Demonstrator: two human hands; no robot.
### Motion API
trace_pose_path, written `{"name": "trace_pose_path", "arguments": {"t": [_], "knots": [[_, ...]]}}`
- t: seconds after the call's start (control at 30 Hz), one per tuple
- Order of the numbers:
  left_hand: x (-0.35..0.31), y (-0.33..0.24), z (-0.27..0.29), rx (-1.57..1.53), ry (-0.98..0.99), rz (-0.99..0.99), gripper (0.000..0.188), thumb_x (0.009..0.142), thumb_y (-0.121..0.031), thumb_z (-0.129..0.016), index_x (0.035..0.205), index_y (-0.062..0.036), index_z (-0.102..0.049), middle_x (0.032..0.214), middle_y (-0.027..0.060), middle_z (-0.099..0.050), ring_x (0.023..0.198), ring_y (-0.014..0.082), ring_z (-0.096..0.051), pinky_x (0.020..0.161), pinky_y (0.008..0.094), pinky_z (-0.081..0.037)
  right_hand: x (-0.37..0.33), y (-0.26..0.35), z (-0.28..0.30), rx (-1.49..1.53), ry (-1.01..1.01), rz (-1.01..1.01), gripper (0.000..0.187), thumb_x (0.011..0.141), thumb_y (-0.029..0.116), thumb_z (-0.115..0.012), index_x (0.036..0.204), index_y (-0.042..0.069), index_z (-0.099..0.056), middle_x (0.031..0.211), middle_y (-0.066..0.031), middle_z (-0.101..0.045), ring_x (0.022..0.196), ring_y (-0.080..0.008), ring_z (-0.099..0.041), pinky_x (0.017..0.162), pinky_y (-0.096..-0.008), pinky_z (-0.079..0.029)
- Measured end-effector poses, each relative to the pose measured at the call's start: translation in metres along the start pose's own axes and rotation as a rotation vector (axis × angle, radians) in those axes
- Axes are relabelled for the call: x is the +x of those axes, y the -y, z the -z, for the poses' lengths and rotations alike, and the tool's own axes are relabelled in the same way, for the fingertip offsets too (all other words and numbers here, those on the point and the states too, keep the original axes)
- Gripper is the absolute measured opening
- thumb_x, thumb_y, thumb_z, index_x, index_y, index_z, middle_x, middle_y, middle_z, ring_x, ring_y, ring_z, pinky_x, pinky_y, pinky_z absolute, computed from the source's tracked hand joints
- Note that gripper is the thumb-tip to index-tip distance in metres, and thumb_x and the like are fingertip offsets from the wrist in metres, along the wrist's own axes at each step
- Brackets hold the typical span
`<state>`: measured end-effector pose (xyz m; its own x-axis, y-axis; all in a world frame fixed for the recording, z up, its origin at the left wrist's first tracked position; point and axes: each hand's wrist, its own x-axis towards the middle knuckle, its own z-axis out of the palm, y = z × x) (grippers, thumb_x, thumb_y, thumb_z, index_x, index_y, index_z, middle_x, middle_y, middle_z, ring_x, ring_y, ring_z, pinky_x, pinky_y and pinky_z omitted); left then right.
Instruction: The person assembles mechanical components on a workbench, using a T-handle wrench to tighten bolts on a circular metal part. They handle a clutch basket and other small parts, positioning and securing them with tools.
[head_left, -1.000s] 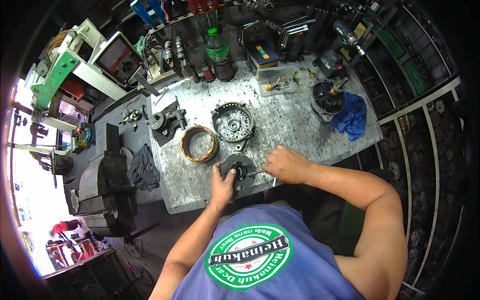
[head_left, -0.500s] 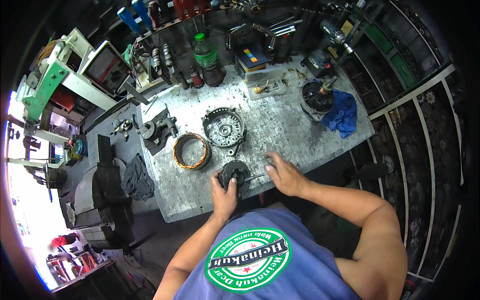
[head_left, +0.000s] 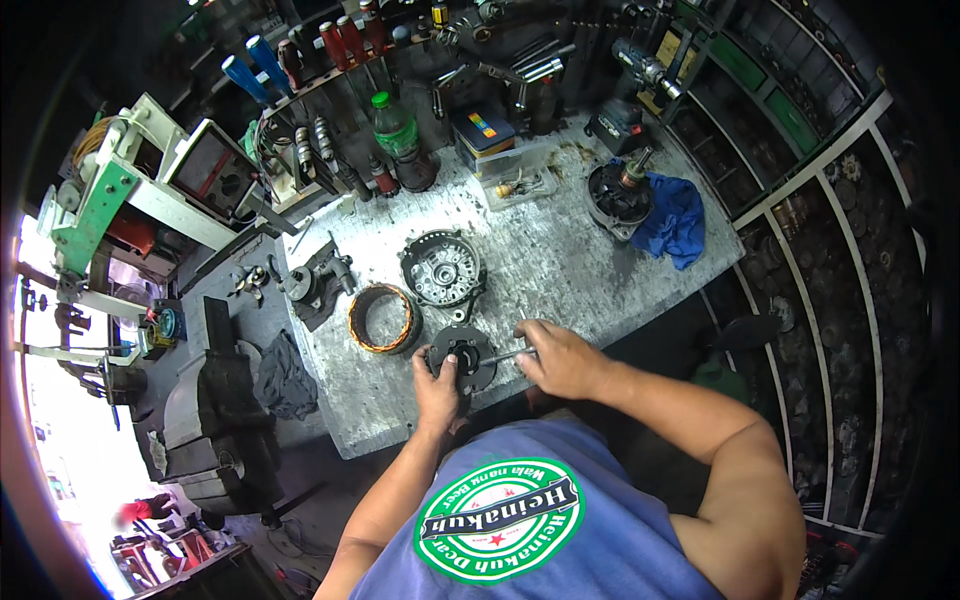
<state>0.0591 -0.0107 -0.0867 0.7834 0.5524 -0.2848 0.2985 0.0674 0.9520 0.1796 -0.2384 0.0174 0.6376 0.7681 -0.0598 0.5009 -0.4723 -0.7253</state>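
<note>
Head view: gripped a dark disc [head_left: 478,340] in the left hand [head_left: 437,395], with the thumb over its face, near the bench's [head_left: 560,250] front edge, at 6 o'clock from a metal housing [head_left: 445,270]. Closed the right hand [head_left: 552,360] on a metal tool [head_left: 512,354] at the disc's 3 o'clock. Saw a copper ring [head_left: 375,346] at 10 o'clock, a blue cloth [head_left: 672,222] at 2 o'clock.
</note>
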Motion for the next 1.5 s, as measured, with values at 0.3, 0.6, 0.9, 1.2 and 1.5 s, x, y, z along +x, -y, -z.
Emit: {"name": "trace_pose_path", "arguments": {"t": [0.3,0.6,0.9,1.2,1.5], "knots": [[0.015,0.024,0.01,0.017,0.033,0.005,0.047,0.105,-0.017,-0.071,0.142,0.0014,-0.049,0.125,0.0173,-0.068,0.114,0.0227,-0.066,0.101,0.0369,-0.054,0.03,0.005,0.049,-0.765,0.155,0.604,0.028,0.092,0.023,-0.07,0.113,0.006,-0.077,0.13,-0.0165,-0.066,0.145,-0.0339,-0.052,0.123,-0.0555,-0.039],[0.002,0.01,0.003,0.209,-0.049,-0.185,0.047,0.105,-0.016,-0.068,0.144,-0.0008,-0.05,0.127,0.0176,-0.065,0.114,0.024,-0.063,0.101,0.0384,-0.053,0.065,-0.03,0.002,-0.489,0.124,0.786,0.026,0.085,0.032,-0.07,0.066,0.014,-0.07,0.063,-0.0079,-0.068,0.061,-0.0304,-0.069,0.068,-0.0487,-0.053],[0.011,0.029,0.004,0.049,-0.034,-0.185,0.04,0.108,-0.013,-0.062,0.142,0.0043,-0.051,0.126,0.0179,-0.066,0.112,0.0243,-0.063,0.101,0.0392,-0.053,0.051,0.0,0.003,-0.406,0.161,0.249,0.023,0.083,0.031,-0.072,0.079,0.01,-0.081,0.075,-0.0145,-0.077,0.074,-0.0368,-0.076,0.072,-0.0502,-0.06],[0.013,0.029,0.022,-0.092,0.088,-0.047,0.045,0.108,-0.016,-0.064,0.148,-0.0007,-0.047,0.131,0.0144,-0.065,0.115,0.021,-0.063,0.103,0.0369,-0.052,0.04,-0.059,0.035,-0.341,0.062,0.593,0.021,0.096,0.028,-0.07,0.108,0.012,-0.076,0.094,-0.0073,-0.07,0.099,-0.0299,-0.067,0.092,-0.0476,-0.047],[0.0,0.029,0.025,-0.644,0.123,0.164,0.06,0.105,-0.033,-0.051,0.158,-0.007,-0.044,0.15,0.0147,-0.059,0.136,0.0304,-0.059,0.115,0.0468,-0.047,0.034,-0.137,0.035,-0.578,-0.053,0.001,0.058,0.088,0.01,-0.072,0.146,0.007,-0.064,0.132,-0.0193,-0.06,0.131,-0.0378,-0.053,0.118,-0.0528,-0.037]]}}
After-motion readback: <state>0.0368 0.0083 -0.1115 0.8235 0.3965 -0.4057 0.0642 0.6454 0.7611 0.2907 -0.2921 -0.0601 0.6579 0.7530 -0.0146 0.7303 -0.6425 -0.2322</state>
